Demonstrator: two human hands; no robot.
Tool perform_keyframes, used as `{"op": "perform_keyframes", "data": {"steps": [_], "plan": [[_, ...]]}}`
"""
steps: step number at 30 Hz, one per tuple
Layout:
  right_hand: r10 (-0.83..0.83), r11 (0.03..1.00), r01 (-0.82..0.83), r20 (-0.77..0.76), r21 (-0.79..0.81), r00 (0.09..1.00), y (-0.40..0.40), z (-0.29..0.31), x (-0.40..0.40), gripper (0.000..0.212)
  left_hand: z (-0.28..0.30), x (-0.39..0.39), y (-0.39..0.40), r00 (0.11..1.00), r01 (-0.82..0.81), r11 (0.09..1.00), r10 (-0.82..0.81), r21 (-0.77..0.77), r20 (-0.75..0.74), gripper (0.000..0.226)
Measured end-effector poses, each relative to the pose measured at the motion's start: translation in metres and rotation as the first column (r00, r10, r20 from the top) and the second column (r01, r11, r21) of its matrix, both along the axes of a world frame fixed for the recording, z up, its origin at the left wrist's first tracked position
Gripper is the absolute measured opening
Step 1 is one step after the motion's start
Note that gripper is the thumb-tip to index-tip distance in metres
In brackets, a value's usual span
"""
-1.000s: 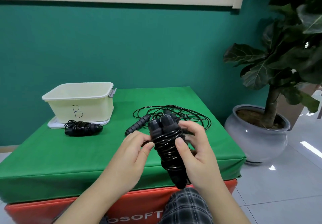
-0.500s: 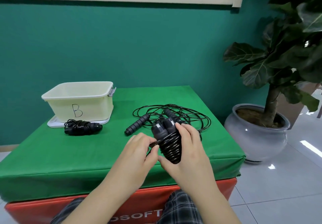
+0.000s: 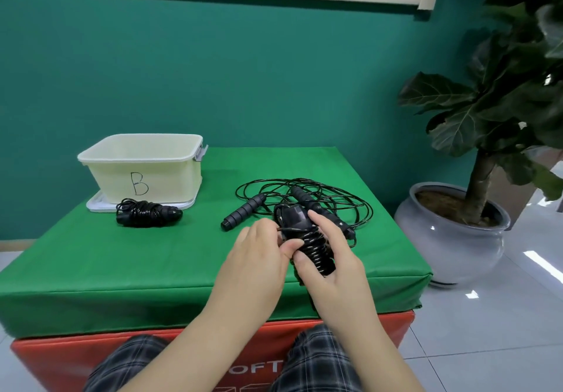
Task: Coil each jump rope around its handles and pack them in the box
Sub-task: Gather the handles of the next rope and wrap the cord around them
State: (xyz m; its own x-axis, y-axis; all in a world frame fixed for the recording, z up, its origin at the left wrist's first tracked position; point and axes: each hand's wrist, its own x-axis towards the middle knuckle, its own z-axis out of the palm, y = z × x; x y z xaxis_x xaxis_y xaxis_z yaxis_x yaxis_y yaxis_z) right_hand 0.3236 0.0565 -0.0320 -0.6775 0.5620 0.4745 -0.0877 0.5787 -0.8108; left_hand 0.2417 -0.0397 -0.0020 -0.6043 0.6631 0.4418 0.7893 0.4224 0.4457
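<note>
My right hand point(image 3: 332, 257) grips a black jump rope bundle point(image 3: 307, 236), its cord wound tightly around the two handles. My left hand point(image 3: 259, 257) pinches the loose end of the cord at the bundle's left side. Behind them a loose jump rope point(image 3: 304, 199) lies uncoiled on the green table point(image 3: 122, 257), its two ribbed handles apart. A finished coiled rope point(image 3: 147, 212) lies in front of the cream box point(image 3: 143, 169) marked "B", which stands on its lid at the back left.
A large potted plant point(image 3: 454, 233) stands on the tiled floor right of the table. A teal wall rises right behind the table. My knees in plaid trousers point(image 3: 313, 358) are below the table's front edge.
Both hands lowered the bundle toward the table and tipped it further away. My left hand went from touching the bundle's side to pinching the cord end.
</note>
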Motion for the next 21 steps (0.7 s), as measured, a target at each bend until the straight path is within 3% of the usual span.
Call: {"op": "perform_keyframes", "data": {"steps": [2, 6, 9, 10, 12, 14, 15, 18, 21], "plan": [[0.046, 0.998, -0.047, -0.005, -0.052, 0.999, -0.003, 0.003, 0.001, 0.053, 0.002, 0.000, -0.003, 0.996, -0.083, 0.991, 0.079, -0.104, -0.047, 0.055], [0.129, 0.981, -0.136, -0.054, -0.142, 0.990, -0.006, 0.003, 0.001, 0.045, 0.000, -0.002, -0.004, 0.993, -0.114, 0.984, 0.111, -0.136, -0.032, 0.057], [0.173, 0.970, -0.182, -0.064, -0.162, 0.983, -0.008, -0.002, -0.003, 0.049, -0.010, -0.010, 0.000, 0.980, -0.026, 0.998, 0.036, -0.057, 0.196, 0.062], [0.184, 0.966, -0.193, -0.070, -0.171, 0.980, -0.010, -0.006, -0.006, 0.051, -0.014, -0.014, 0.001, 0.936, 0.039, 0.999, -0.043, 0.018, 0.349, 0.057], [0.207, 0.952, -0.223, -0.095, -0.210, 0.974, -0.013, -0.012, -0.009, 0.050, -0.018, -0.018, 0.001, 0.758, 0.140, 0.963, -0.253, 0.229, 0.600, 0.043], [0.227, 0.939, -0.245, -0.097, -0.241, 0.969, -0.015, -0.019, -0.013, 0.048, -0.025, -0.023, 0.000, 0.602, 0.130, 0.922, -0.365, 0.364, 0.710, 0.043], [0.231, 0.938, -0.245, -0.087, -0.245, 0.969, -0.017, -0.022, -0.016, 0.045, -0.030, -0.025, 0.000, 0.586, 0.099, 0.915, -0.371, 0.392, 0.720, 0.043], [0.199, 0.956, -0.195, -0.001, -0.219, 0.980, -0.016, -0.035, -0.028, 0.038, -0.042, -0.035, 0.001, 0.611, 0.008, 0.913, -0.326, 0.407, 0.721, 0.048], [0.055, 0.998, -0.052, 0.110, -0.031, 0.992, -0.012, -0.049, -0.044, 0.033, -0.051, -0.046, 0.000, 0.686, -0.037, 0.939, -0.225, 0.342, 0.692, 0.054]]}}
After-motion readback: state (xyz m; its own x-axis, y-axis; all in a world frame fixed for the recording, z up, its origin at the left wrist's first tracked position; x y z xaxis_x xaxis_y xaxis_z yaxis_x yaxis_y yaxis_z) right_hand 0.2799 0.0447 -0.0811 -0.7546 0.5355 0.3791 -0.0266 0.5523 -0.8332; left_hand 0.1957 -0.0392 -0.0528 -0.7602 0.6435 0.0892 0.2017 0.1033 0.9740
